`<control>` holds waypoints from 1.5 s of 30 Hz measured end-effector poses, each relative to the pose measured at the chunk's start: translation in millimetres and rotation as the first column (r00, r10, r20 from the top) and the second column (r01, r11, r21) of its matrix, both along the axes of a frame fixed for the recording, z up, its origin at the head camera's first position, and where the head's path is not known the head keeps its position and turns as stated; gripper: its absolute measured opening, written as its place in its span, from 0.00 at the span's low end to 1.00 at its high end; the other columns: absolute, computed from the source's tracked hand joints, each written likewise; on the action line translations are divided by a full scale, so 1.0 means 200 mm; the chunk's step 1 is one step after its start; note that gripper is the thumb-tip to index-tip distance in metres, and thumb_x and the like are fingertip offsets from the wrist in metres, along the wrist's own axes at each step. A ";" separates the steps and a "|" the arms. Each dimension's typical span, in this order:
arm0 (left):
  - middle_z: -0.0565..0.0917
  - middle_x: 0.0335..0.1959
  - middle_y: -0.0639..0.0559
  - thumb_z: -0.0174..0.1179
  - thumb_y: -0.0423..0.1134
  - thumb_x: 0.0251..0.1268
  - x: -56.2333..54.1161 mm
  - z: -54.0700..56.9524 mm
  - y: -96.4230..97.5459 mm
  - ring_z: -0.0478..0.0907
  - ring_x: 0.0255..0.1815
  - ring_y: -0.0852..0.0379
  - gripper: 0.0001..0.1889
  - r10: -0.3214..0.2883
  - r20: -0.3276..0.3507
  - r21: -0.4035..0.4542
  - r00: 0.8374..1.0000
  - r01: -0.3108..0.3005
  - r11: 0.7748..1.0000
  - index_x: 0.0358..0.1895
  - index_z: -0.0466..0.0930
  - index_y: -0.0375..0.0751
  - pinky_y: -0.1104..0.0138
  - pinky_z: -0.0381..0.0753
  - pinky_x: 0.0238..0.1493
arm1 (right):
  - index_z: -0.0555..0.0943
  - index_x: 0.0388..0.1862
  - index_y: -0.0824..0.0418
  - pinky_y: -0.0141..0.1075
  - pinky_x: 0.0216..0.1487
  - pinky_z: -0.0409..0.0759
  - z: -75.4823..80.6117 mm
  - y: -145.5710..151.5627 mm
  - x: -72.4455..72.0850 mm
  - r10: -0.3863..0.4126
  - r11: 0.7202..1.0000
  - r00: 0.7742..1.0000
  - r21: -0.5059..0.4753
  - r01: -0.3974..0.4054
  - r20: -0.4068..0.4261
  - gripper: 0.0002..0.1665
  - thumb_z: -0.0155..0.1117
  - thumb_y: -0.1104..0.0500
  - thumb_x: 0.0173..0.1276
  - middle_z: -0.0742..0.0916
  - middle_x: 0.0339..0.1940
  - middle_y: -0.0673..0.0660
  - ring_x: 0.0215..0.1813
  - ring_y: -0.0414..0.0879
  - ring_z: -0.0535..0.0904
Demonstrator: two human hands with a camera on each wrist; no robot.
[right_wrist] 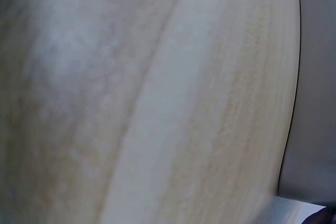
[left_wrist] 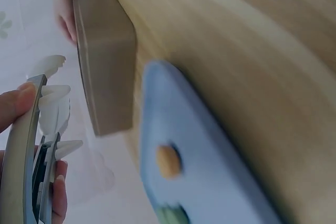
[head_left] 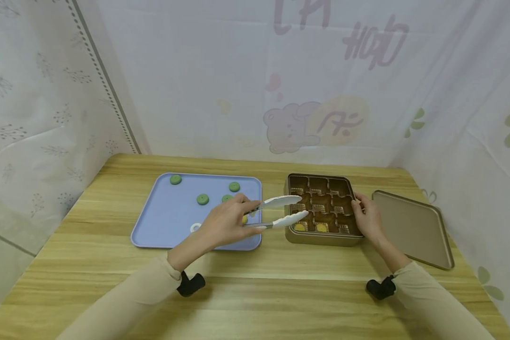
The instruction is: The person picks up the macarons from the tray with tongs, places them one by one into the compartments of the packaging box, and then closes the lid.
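My left hand (head_left: 225,225) grips a pair of metal tongs (left_wrist: 23,156) with white scalloped tips (head_left: 285,202). The tips stand apart with nothing between them, and overlap the left edge of a brown box (head_left: 323,240) in the head view. A clear divided insert (head_left: 318,185) lines the box; two yellow pieces (head_left: 321,227) lie in its nearest row. On the right side of the box, my right hand (head_left: 369,219) holds the rim, thumb on top. Several green round pieces (head_left: 202,199) rest on a blue tray (head_left: 161,222), along with a yellow-orange piece (left_wrist: 168,161).
A flat bronze lid (head_left: 412,226) lies right of the box. On the tray is a small white ring (head_left: 195,227), close to my left wrist. A patterned cloth (head_left: 204,94) hangs behind the wooden table (head_left: 255,302) and along its sides.
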State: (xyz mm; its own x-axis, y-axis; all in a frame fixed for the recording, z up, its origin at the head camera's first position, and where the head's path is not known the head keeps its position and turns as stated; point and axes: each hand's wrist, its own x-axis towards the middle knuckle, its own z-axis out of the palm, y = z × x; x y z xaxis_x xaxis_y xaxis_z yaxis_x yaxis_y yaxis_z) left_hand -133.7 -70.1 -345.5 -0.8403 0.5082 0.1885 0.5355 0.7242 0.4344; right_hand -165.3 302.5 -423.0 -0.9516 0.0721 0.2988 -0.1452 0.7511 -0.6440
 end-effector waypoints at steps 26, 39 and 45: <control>0.78 0.38 0.49 0.72 0.46 0.46 0.14 -0.15 -0.50 0.64 0.24 0.64 0.30 0.201 -0.016 -0.065 0.979 -0.201 0.977 0.55 0.80 0.36 0.72 0.64 0.21 | 0.71 0.60 0.75 0.30 0.26 0.71 0.01 0.00 0.01 -0.004 1.000 1.000 -0.002 0.004 0.013 0.21 0.47 0.63 0.74 0.80 0.30 0.66 0.27 0.41 0.72; 0.79 0.39 0.49 0.72 0.46 0.46 0.14 -0.15 -0.52 0.62 0.22 0.65 0.30 0.197 0.008 -0.087 0.980 -0.196 0.977 0.55 0.79 0.36 0.71 0.63 0.21 | 0.71 0.59 0.76 0.33 0.28 0.71 0.01 -0.01 0.00 -0.004 1.000 1.000 0.015 0.004 0.002 0.21 0.47 0.63 0.74 0.80 0.30 0.66 0.29 0.44 0.72; 0.79 0.39 0.47 0.72 0.45 0.46 0.13 -0.15 -0.51 0.64 0.24 0.64 0.30 0.180 0.019 -0.091 0.983 -0.178 0.980 0.55 0.79 0.35 0.71 0.64 0.21 | 0.71 0.60 0.76 0.34 0.29 0.71 0.01 0.00 0.01 -0.002 1.000 1.000 0.022 0.002 0.005 0.21 0.47 0.63 0.74 0.80 0.30 0.66 0.30 0.48 0.73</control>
State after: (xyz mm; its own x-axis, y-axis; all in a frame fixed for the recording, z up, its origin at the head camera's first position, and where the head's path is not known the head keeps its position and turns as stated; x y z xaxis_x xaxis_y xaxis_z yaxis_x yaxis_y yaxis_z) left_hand -108.2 -172.8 -375.4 -0.9233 0.3630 0.1255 0.3829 0.8437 0.3763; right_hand -164.2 301.8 -421.9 -0.9530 0.0678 0.2955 -0.1402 0.7656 -0.6279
